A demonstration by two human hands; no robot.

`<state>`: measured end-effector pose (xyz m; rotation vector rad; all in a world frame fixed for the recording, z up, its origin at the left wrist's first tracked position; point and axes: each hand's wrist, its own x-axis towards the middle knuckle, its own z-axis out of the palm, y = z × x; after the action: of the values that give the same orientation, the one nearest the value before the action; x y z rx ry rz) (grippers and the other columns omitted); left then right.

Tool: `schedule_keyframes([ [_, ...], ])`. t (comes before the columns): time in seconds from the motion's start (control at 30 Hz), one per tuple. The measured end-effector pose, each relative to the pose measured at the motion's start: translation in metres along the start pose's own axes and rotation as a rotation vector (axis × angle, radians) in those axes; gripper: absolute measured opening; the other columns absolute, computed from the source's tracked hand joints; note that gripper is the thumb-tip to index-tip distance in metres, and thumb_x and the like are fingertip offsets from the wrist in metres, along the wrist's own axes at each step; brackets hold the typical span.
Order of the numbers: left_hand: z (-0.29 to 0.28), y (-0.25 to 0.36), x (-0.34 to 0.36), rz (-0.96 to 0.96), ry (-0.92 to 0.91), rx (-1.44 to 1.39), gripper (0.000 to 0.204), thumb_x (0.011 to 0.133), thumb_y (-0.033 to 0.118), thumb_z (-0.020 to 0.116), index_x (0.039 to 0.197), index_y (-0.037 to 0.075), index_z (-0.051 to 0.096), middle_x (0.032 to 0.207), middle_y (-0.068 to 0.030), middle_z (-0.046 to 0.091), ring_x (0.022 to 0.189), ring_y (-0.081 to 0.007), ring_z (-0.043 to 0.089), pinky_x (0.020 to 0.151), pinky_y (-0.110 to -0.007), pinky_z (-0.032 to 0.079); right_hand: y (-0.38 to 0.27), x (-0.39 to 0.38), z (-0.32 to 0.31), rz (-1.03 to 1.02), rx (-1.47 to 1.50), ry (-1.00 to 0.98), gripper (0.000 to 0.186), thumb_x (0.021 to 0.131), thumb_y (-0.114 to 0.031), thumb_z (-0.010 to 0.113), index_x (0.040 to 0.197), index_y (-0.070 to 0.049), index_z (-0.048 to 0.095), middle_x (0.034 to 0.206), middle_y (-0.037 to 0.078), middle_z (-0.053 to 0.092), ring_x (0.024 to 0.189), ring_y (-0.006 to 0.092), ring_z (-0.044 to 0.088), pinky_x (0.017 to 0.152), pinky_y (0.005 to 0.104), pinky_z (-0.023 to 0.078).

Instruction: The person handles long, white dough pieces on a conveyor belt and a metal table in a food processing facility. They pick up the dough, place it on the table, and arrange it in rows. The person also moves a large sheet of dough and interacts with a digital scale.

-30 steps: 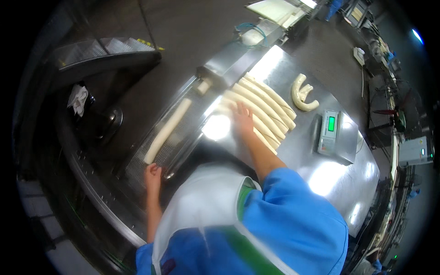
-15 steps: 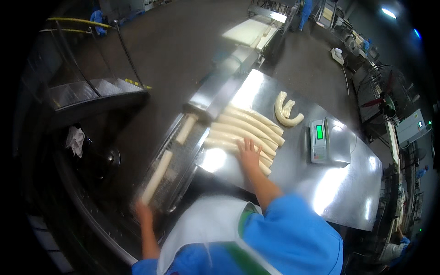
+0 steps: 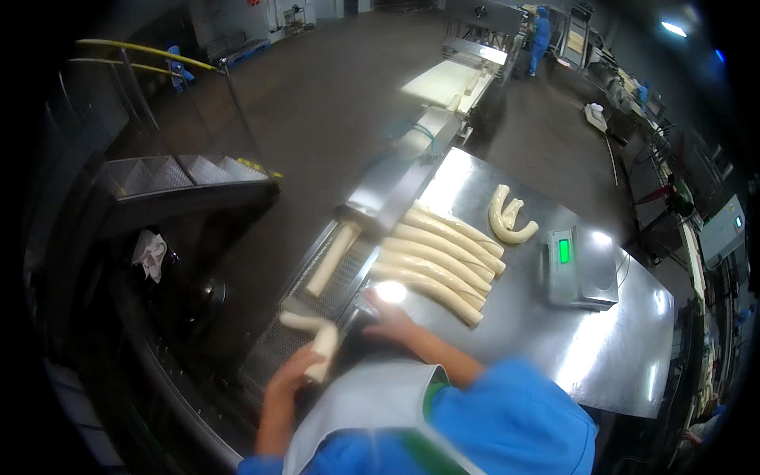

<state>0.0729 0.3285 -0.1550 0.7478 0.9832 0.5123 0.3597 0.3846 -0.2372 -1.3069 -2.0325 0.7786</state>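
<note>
My left hand (image 3: 294, 370) is wrapped round the lower end of a pale dough roll (image 3: 324, 345), lifted at the near end of the mesh conveyor (image 3: 265, 356). The roll bends sharply, its far end pointing left over the mesh. Close to the table's left edge, my right hand (image 3: 389, 320) is open and slightly blurred, with nothing in it. Beyond that hand, several long dough rolls (image 3: 431, 265) lie side by side on the steel table (image 3: 507, 340). Another dough roll (image 3: 332, 260) rests on the mesh, under the end of the metal housing (image 3: 388, 190).
A scale (image 3: 582, 269) with a green display stands on the table's right part. Behind it lie a curved dough piece (image 3: 500, 215) and a small scrap. Metal steps (image 3: 186, 172) with a yellow handrail rise at left. A person in blue (image 3: 540, 39) stands far back.
My left hand has raised the near dough roll off the mesh and brought it rightward, bending it. The right hand has left the rolls on the table and moved left toward the conveyor.
</note>
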Motion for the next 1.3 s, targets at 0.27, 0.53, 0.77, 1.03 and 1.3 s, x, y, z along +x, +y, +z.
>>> schedule_keyframes([
  [0.27, 0.061, 0.058, 0.018, 0.175, -0.299, -0.636, 0.081, 0.088, 0.064, 0.040, 0.125, -0.007, 0.045, 0.087, -0.0128, 0.061, 0.074, -0.0204, 0.061, 0.068, -0.035, 0.052, -0.037, 0.004, -0.039, 0.345, 0.055, 0.000, 0.051, 0.073, -0.019, 0.067, 0.122, -0.012, 0.056, 0.110, 0.016, 0.064, 0.105, 0.0306, 0.060, 0.090, 0.0371, 0.046],
  [0.53, -0.009, -0.015, 0.026, 0.263, 0.026, -1.101, 0.053, 0.095, 0.047, 0.044, 0.120, 0.001, 0.055, 0.091, -0.0087, 0.063, 0.080, -0.0179, 0.060, 0.075, -0.029, 0.051, 0.058, -0.072, -0.065, 0.232, -0.430, 0.178, 0.060, 0.062, 0.002, 0.061, 0.120, -0.009, 0.054, 0.130, 0.011, 0.049, 0.117, 0.0331, 0.048, 0.099, 0.0402, 0.040],
  [0.77, -0.031, -0.070, 0.021, 0.243, 0.244, -1.214, 0.027, 0.094, 0.026, 0.052, 0.104, 0.003, 0.061, 0.080, -0.0038, 0.062, 0.074, -0.0164, 0.060, 0.072, -0.029, 0.053, 0.041, -0.043, -0.036, 0.113, -0.428, 0.265, 0.062, 0.066, 0.001, 0.062, 0.126, -0.005, 0.050, 0.134, 0.020, 0.044, 0.122, 0.0373, 0.041, 0.104, 0.0459, 0.033],
  [1.03, -0.031, -0.071, 0.016, 0.370, 0.101, -1.176, 0.021, 0.091, 0.016, 0.054, 0.103, 0.001, 0.063, 0.080, -0.0047, 0.064, 0.075, -0.0161, 0.062, 0.070, -0.030, 0.053, 0.056, 0.008, 0.011, 0.226, -0.676, 0.182, 0.073, 0.081, -0.025, 0.063, 0.144, -0.010, 0.028, 0.149, 0.014, 0.026, 0.139, 0.0320, 0.022, 0.111, 0.0551, 0.012],
  [1.3, -0.084, -0.121, -0.007, 0.347, 0.590, -0.916, 0.024, 0.089, 0.022, 0.058, 0.105, 0.003, 0.063, 0.084, -0.0064, 0.060, 0.079, -0.0172, 0.059, 0.072, -0.031, 0.053, 0.032, 0.021, -0.014, 0.351, -0.717, 0.120, 0.063, 0.087, -0.037, 0.056, 0.142, -0.015, 0.032, 0.148, 0.011, 0.029, 0.138, 0.0294, 0.022, 0.111, 0.0540, 0.013],
])
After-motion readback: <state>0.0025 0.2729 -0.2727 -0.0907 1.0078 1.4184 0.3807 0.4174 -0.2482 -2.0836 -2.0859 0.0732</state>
